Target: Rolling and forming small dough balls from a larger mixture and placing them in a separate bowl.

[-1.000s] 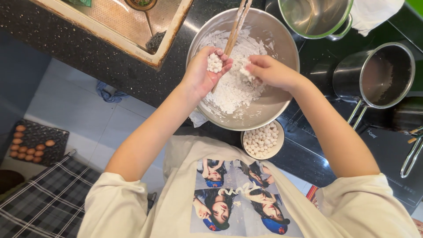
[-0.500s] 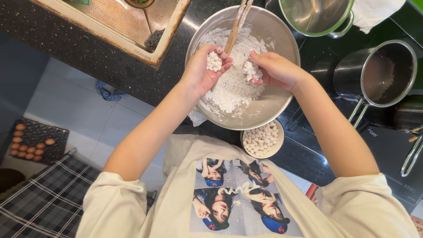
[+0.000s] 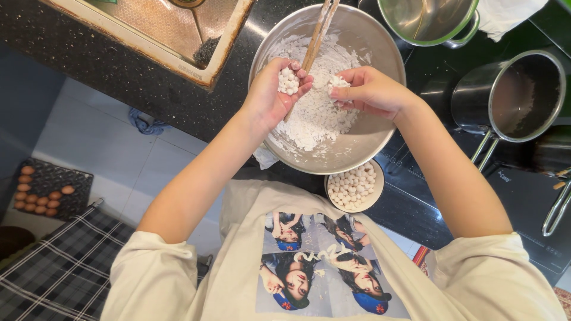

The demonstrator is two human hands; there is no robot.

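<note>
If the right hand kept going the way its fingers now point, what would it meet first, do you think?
Probably the left hand, cupping small white dough balls just beyond the right hand; their relative height is unclear.

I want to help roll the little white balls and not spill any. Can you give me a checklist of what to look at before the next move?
1. Left hand cupped under its little white dough balls: ok.
2. Right hand pinching a white dough lump over the big round steel mixing bowl: ok.
3. Both hands above the bowl, so crumbs fall inside: ok.
4. Small round white bowl of finished balls has room left: cannot tell, it looks nearly full.
5. Wooden chopsticks leaning in the mixing bowl, close to the left hand: not ok.
</note>
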